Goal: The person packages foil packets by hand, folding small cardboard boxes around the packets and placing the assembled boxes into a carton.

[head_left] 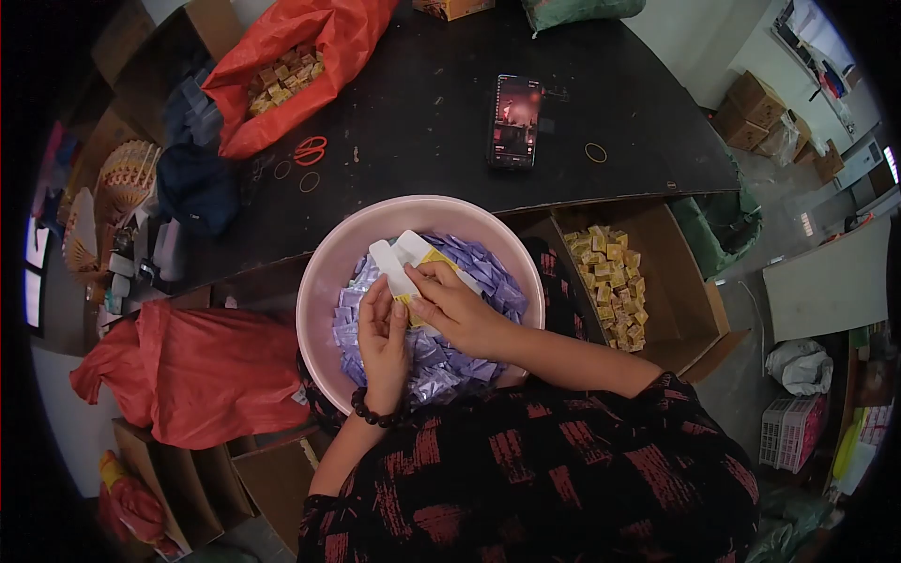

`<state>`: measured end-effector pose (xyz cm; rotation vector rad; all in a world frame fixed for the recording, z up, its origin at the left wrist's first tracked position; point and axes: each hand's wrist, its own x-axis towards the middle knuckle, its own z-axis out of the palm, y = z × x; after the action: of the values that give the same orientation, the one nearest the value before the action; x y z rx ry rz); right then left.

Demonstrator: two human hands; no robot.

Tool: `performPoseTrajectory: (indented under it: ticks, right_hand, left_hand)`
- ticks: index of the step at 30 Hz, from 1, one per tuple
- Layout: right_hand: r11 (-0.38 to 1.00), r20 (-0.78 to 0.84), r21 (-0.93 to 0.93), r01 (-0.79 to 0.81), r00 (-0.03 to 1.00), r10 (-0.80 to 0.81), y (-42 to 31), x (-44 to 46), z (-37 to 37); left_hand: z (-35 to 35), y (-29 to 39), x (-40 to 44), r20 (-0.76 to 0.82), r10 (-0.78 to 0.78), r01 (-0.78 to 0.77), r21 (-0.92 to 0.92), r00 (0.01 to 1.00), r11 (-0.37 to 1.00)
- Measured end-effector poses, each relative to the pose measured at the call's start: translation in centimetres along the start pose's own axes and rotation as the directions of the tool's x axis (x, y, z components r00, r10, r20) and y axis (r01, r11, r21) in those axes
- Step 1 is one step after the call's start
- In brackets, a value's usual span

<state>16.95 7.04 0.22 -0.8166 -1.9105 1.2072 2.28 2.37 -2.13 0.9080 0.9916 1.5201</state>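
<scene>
Both of my hands are over a pink basin (317,253) filled with shiny purple sachets (493,272). Between my fingers is a small white and yellow carton (390,266), its white flap pointing away from me. My left hand (383,338), with a dark bead bracelet at the wrist, closes around its lower end. My right hand (460,308) pinches the carton's side with thumb and fingers. A second white and yellow piece of card (413,248) shows just behind, partly covered by my right hand; I cannot tell whether it is held or lies on the sachets.
On the black table (413,122) are a lit phone (514,122), orange-handled scissors (310,150), rubber bands and a red bag (310,42) of small yellow boxes. An open cardboard box (671,281) at right holds more yellow boxes (610,281). A red bag (206,375) stands left.
</scene>
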Motion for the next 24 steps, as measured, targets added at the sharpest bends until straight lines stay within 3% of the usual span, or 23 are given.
performPoseTrajectory:
  ticks: [4, 6, 10, 12, 16, 22, 24]
  right_hand:
    - [0.998, -0.017, 0.059, -0.030, 0.999, 0.031, -0.6, -0.1, -0.7]
    - [0.984, -0.082, 0.177, 0.001, 0.997, 0.014, -1.1, -0.1, -1.1]
    - [0.977, -0.069, 0.197, 0.084, 0.995, -0.071, -0.3, -0.3, -1.6]
    - [0.968, 0.043, 0.251, 0.014, 0.999, -0.026, -0.3, -0.3, -2.0]
    - [0.970, -0.005, 0.245, -0.003, 1.000, 0.004, 0.9, -0.5, -1.7]
    - [0.837, 0.059, 0.529, -0.141, 0.990, 0.130, 2.3, -0.3, -0.9]
    - [0.910, -0.289, 0.394, 0.132, 0.957, -0.014, 1.8, 0.1, -0.2]
  left_hand:
    - [0.6, 1.1, -0.1, 0.039, 0.013, -0.016, 0.068, 0.999, 0.998]
    - [0.6, 1.4, -0.1, 0.083, -0.007, 0.009, -0.026, 0.997, 1.000]
    - [-0.2, 1.2, 0.1, 0.145, 0.042, -0.034, -0.056, 0.988, 0.998]
    - [-0.3, 1.6, 0.1, 0.228, 0.026, -0.011, -0.068, 0.973, 0.998]
    - [-0.5, 1.7, 0.1, 0.250, -0.081, 0.100, -0.065, 0.965, 0.993]
    - [-0.7, 0.8, 0.1, 0.251, -0.148, 0.150, 0.011, 0.957, 0.989]
    - [-0.2, 0.6, 0.1, 0.129, -0.100, 0.110, -0.066, 0.987, 0.992]
